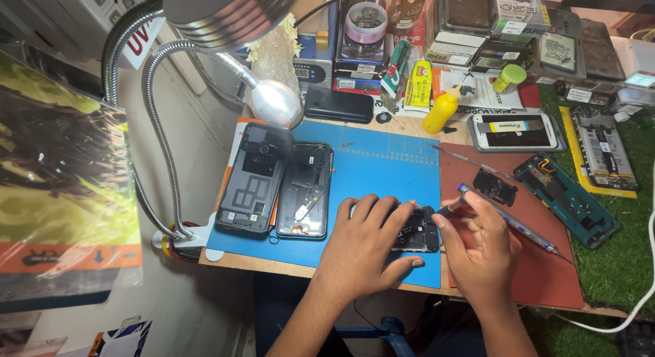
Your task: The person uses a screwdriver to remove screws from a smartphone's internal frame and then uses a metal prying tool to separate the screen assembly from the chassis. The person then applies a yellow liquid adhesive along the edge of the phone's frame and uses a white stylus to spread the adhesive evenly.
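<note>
My left hand (368, 244) lies flat over an opened black phone (417, 231) on the blue work mat (382, 166), pressing it down. My right hand (477, 244) grips a slim blue-handled screwdriver (512, 220), its fingertips touching the phone's right end. The tool's tip end is hidden by my fingers. Most of the phone is covered by my left hand.
Two phone shells (276, 180) lie on the mat's left part under a gooseneck lamp (225, 16). A small black part (495, 186), metal tweezers (471, 159) and a teal phone frame (566, 200) rest on the red mat (539, 261). A yellow bottle (442, 110), boxes and phones crowd the back.
</note>
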